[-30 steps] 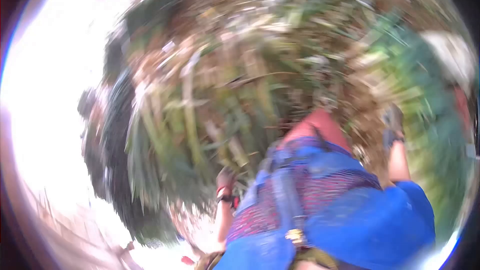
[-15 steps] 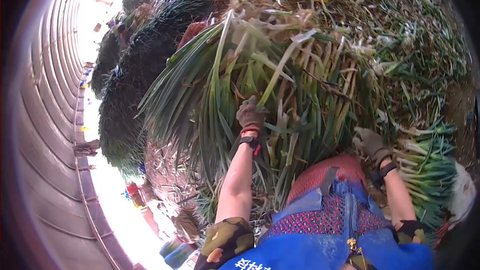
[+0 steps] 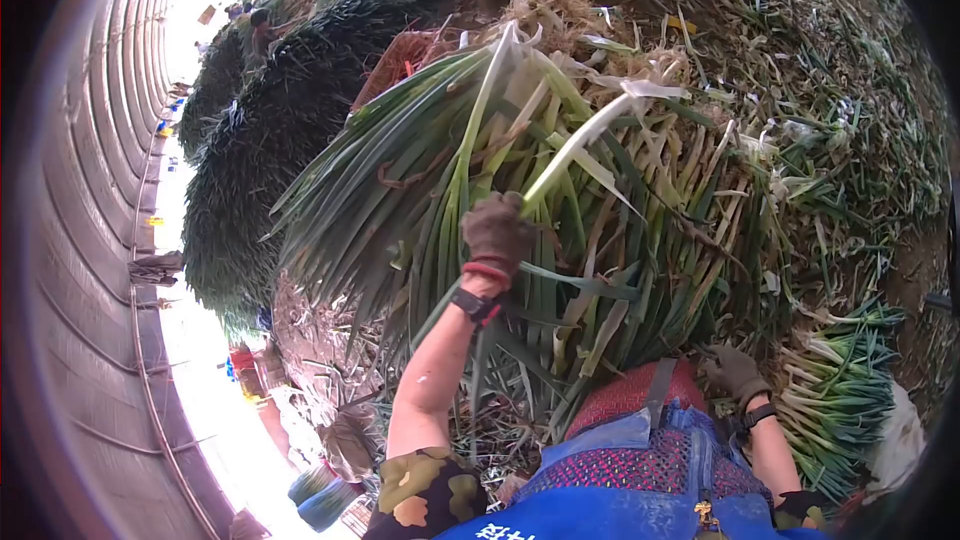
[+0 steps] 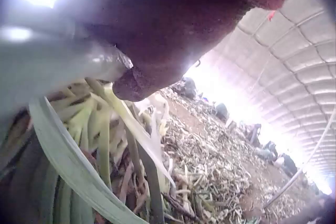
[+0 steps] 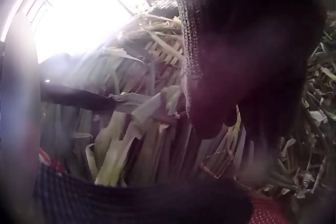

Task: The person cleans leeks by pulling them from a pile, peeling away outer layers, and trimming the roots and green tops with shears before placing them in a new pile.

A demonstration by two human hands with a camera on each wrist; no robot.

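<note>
My gloved left hand [image 3: 497, 230] grips a green onion [image 3: 575, 152] around its stalk. The white end points up and right, over a large pile of green onions [image 3: 385, 190] with their roots at the far side. In the left wrist view the glove [image 4: 163, 35] is close around the pale stalk [image 4: 58, 71]. My gloved right hand [image 3: 738, 375] hangs low beside the red mesh cloth [image 3: 640, 395] on the lap, fingers loosely bent. The right wrist view shows that glove [image 5: 247, 61] over the leaves, with nothing visible held.
A row of cleaner green onions [image 3: 835, 395] lies to the right, next to a white bag [image 3: 900, 445]. Leaf scraps [image 3: 850, 130] cover the ground at upper right. Darker heaps [image 3: 270, 140] of onions stand at left, before the ribbed tunnel wall [image 3: 95, 270].
The first frame is blurred, with both hands lower. Since half a second ago, the left hand has lifted the green onion slightly off the pile; the right hand has stayed by the lap.
</note>
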